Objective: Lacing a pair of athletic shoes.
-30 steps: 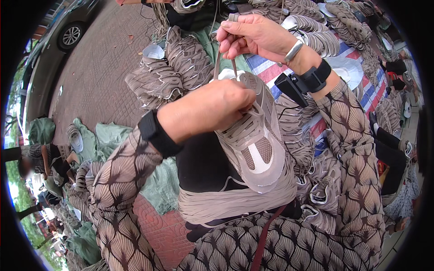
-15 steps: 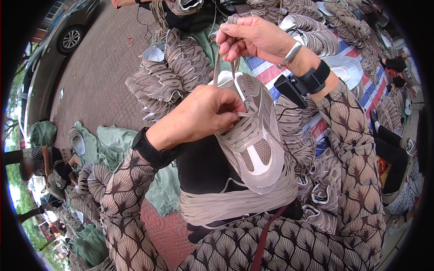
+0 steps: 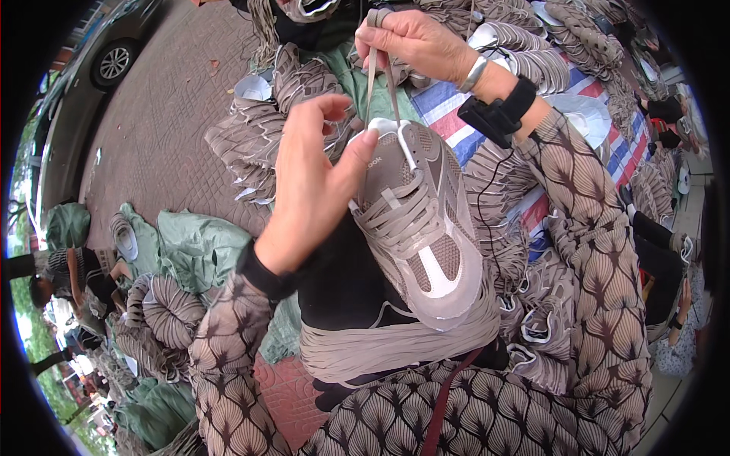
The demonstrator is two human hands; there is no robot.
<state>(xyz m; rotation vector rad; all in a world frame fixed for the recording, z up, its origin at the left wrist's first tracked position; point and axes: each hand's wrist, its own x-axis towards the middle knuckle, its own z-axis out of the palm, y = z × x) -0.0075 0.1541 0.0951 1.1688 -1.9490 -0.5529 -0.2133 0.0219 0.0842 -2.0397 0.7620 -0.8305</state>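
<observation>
A grey-beige sneaker [image 3: 449, 300] rests on my lap, toe toward me, with flat laces [image 3: 411, 216] threaded across its front. High above its heel end, my right hand [image 3: 418, 44] is closed on the shoelace [image 3: 392, 95], whose two strands run down taut into the upper eyelets. My left hand [image 3: 304, 186] is open beside the tongue, thumb and fingers apart, the thumb tip close to the left strand. Whether the thumb touches that strand I cannot tell. Under the toe, a thick bundle of beige laces [image 3: 395, 353] lies across my dark-clothed legs.
Stacks of similar shoe uppers [image 3: 251, 148] lie ahead, with more [image 3: 494, 197] on a striped sheet [image 3: 449, 114] at right. Green sacks [image 3: 201, 243] lie at left. A parked car [image 3: 84, 99] and other people [image 3: 76, 273] are farther off.
My left hand has come off the laces on the shoe's front, moved up and left, and opened. My right hand has risen slightly leftward, still gripping the shoelace.
</observation>
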